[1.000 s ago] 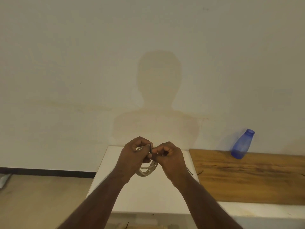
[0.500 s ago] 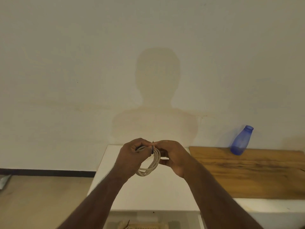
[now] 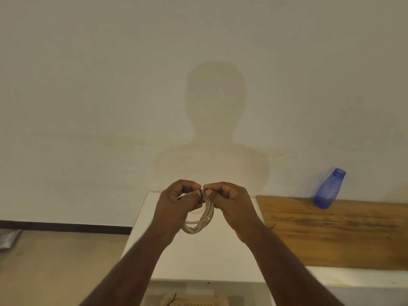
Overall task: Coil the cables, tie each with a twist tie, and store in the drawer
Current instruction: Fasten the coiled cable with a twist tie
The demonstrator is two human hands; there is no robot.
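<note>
Plain pale wall behind, with one shadow of the person on it. One white table below the hands, its left edge dropping to bare floor. One wooden board sits on the surface to the right, butted against the white top. One blue bottle stands at the board's far edge by the wall, cap off, contents not readable.

One cable, pale, coiled in several loops, held in the air above the table. Left hand grips the coil's top, fingers curled round it. Right hand pinches at the same spot, fingertips meeting the left's. One dark strip there, probably the twist tie. Something tan shows at the bottom edge below the table; can't tell what it is.
</note>
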